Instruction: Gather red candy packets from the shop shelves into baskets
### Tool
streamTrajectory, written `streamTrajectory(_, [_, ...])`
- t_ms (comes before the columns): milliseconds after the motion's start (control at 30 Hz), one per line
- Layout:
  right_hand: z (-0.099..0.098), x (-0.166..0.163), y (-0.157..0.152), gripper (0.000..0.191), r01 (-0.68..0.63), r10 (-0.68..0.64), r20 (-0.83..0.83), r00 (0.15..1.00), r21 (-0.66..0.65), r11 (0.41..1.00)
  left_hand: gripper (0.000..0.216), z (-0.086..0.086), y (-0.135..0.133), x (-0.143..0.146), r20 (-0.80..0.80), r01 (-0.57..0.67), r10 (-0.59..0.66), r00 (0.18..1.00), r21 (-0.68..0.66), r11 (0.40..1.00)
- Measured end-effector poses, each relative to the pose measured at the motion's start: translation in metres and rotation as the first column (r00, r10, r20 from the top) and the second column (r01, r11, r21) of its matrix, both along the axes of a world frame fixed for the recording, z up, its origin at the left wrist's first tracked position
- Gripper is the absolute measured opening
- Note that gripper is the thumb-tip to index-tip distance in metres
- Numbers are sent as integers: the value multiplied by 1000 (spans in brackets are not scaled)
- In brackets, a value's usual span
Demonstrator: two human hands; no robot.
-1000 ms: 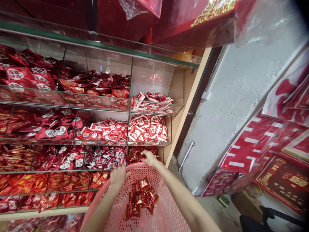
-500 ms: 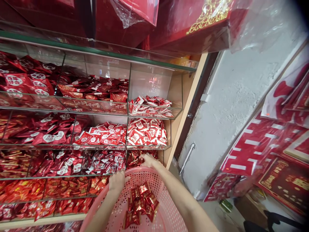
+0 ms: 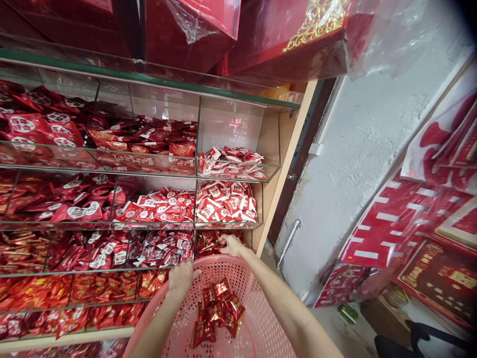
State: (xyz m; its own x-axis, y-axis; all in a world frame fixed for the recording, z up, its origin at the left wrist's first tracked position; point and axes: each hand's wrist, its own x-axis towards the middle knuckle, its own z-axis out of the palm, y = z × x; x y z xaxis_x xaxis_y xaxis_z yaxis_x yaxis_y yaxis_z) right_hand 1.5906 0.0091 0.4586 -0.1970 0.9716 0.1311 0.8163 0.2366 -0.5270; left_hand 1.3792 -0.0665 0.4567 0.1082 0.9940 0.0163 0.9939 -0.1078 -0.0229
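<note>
A pink perforated plastic basket point(image 3: 261, 298) is in front of me, with several shiny red-and-gold wrapped candies point(image 3: 216, 314) lying in it. My left hand point(image 3: 181, 278) is closed over the basket's far left rim. Past the far rim, my right hand point(image 3: 231, 245) reaches into a low shelf compartment of similar dark red wrapped candies point(image 3: 208, 242). Its fingers are stretched out and slightly apart at the packets, and the fingertips are partly hidden among them.
Glass-fronted shelves point(image 3: 156, 171) hold several compartments of red packets. Large red boxes point(image 3: 276, 44) rest on the glass shelf above. To the right are a wooden side panel point(image 3: 288, 149), a grey wall point(image 3: 354, 149) and hanging red-and-white goods point(image 3: 387, 223). Something black, perhaps a chair point(image 3: 421, 338), shows at lower right.
My right hand has shifted slightly to the right within the compartment. My left hand stays on the rim, and the candies in the basket look the same.
</note>
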Motion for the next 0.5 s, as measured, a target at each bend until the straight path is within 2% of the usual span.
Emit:
streamTrajectory(167, [30, 10, -27, 41, -49, 53, -28, 998, 115, 992, 47, 4, -1, 1, -3, -1, 1, 1000, -4, 1000])
streamTrajectory(300, [48, 11, -70, 38, -161, 165, 4, 986, 238, 958, 47, 3, -1, 1, 7, 3, -3, 1000, -11, 1000])
streamTrajectory(400, [45, 10, -110, 37, -260, 250, 71, 966, 217, 941, 49, 1, -1, 1, 5, 6, -6, 1000, 1, 1000])
streamTrajectory(500, [27, 10, -142, 41, -384, 365, 170, 915, 93, 919, 47, 1, 0, 1, 7, -4, 4, 1000, 3, 1000])
